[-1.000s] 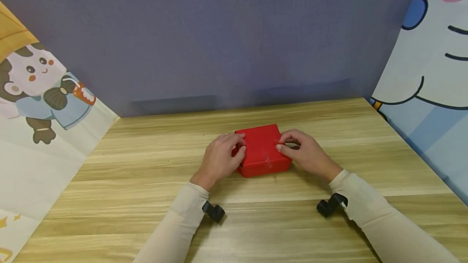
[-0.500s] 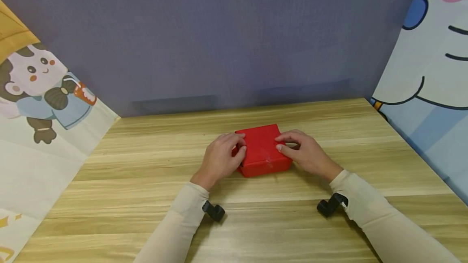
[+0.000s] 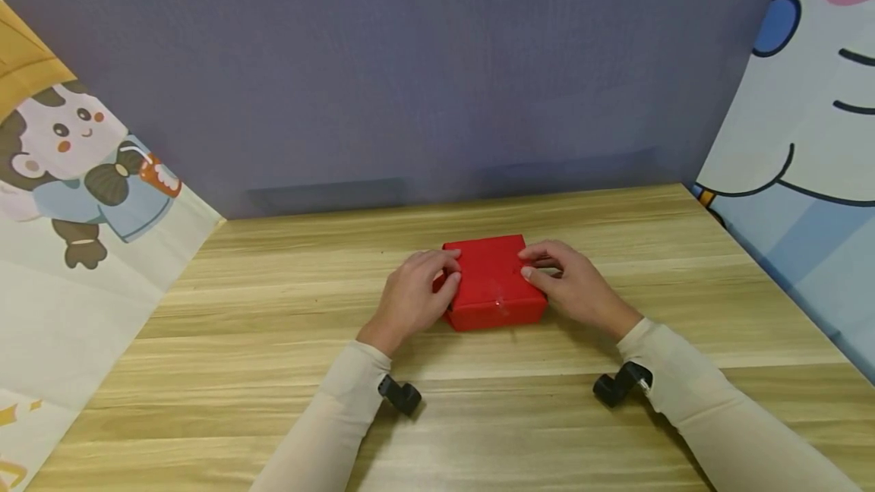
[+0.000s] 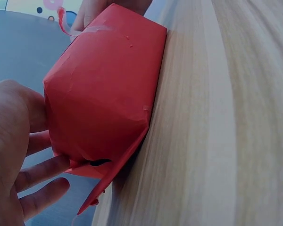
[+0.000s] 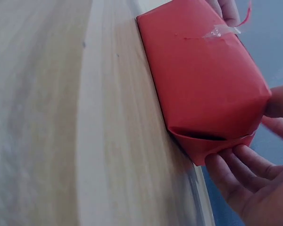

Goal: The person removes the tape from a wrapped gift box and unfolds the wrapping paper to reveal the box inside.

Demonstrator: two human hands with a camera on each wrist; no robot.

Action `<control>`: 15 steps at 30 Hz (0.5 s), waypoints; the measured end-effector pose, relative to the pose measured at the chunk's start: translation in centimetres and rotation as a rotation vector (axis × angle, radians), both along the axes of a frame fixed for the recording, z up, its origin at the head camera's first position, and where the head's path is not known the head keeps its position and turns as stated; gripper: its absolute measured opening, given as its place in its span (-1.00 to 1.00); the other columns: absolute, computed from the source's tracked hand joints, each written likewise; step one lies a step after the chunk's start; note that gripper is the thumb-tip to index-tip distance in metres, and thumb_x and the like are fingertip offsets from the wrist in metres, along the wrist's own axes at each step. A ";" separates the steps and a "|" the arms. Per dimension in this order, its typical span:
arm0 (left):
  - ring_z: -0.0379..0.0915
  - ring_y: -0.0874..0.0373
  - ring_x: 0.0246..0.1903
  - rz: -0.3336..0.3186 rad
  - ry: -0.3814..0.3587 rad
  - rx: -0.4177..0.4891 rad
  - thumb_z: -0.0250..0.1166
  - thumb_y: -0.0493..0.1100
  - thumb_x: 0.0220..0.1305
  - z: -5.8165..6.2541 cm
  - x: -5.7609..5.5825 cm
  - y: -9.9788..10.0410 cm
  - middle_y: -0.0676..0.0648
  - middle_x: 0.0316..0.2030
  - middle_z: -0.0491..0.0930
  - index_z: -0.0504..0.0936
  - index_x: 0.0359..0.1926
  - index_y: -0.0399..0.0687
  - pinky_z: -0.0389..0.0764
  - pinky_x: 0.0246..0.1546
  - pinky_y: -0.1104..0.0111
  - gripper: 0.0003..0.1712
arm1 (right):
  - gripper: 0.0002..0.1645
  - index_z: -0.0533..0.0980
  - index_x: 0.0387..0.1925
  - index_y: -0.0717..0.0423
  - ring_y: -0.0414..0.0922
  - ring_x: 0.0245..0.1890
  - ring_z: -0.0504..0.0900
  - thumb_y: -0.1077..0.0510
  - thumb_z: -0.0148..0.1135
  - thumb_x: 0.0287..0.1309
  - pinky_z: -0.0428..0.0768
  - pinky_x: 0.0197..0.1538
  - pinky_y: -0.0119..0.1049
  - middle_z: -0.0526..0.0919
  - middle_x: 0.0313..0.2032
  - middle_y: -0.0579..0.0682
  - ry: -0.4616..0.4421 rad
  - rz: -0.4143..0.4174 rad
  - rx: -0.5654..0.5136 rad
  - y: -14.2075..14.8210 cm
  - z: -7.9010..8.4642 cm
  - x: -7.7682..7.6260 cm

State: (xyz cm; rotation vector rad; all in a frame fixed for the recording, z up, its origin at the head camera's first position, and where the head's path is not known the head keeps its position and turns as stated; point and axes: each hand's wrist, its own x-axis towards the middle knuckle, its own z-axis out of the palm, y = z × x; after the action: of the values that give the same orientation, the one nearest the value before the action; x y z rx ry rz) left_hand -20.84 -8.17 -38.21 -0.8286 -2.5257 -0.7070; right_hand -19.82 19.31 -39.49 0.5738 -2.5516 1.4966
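Note:
A box wrapped in red paper (image 3: 491,275) lies flat on the table in the head view. My left hand (image 3: 417,291) holds its left end, thumb and forefinger curved over the top edge. At that end a loose paper flap (image 4: 111,181) sticks out below the fingers in the left wrist view. My right hand (image 3: 570,279) grips the right end, thumb and forefinger at the top edge. Its other fingers press on the folded end flap (image 5: 210,147) in the right wrist view, where a gap shows in the fold. A strip of clear tape (image 5: 221,32) crosses the near top edge.
The wood-grain table (image 3: 478,431) spreads around the box. A grey-blue partition (image 3: 437,74) stands along its far edge, with cartoon-printed panels on the left (image 3: 102,302) and right (image 3: 813,249). Each sleeve carries a small black wrist camera (image 3: 399,395).
The red-wrapped box has turned and shifted very slightly to the right. My right thumb and forefinger have moved a little along its right edge; my left hand has hardly moved.

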 end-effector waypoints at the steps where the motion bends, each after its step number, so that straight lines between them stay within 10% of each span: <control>1: 0.57 0.10 0.05 0.000 -0.003 0.000 0.31 -0.12 0.32 0.0 0.0 0.0 0.10 0.10 0.66 0.69 -0.24 0.10 0.61 0.01 0.22 -0.95 | -0.72 0.61 0.05 0.15 0.05 0.02 0.61 0.20 0.28 0.33 0.60 0.10 0.00 0.58 0.02 0.08 -0.005 -0.003 0.006 0.0 0.0 0.0; 15: 0.55 0.09 0.07 -0.014 -0.014 0.013 0.29 -0.13 0.34 0.0 0.0 0.0 0.08 0.12 0.64 0.69 -0.21 0.09 0.60 0.03 0.21 -0.93 | -0.90 0.68 -0.18 0.01 -0.03 -0.07 0.63 0.12 0.31 0.32 0.62 0.02 -0.08 0.61 -0.13 -0.02 0.048 -0.089 0.107 -0.2 0.3 0.0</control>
State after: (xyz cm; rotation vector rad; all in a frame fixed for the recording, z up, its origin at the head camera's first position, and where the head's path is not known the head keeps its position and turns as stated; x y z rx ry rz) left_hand -20.80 -8.18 -38.25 -0.8402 -2.5272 -0.7354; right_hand -19.84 19.09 -39.19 0.4959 -2.5959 1.3087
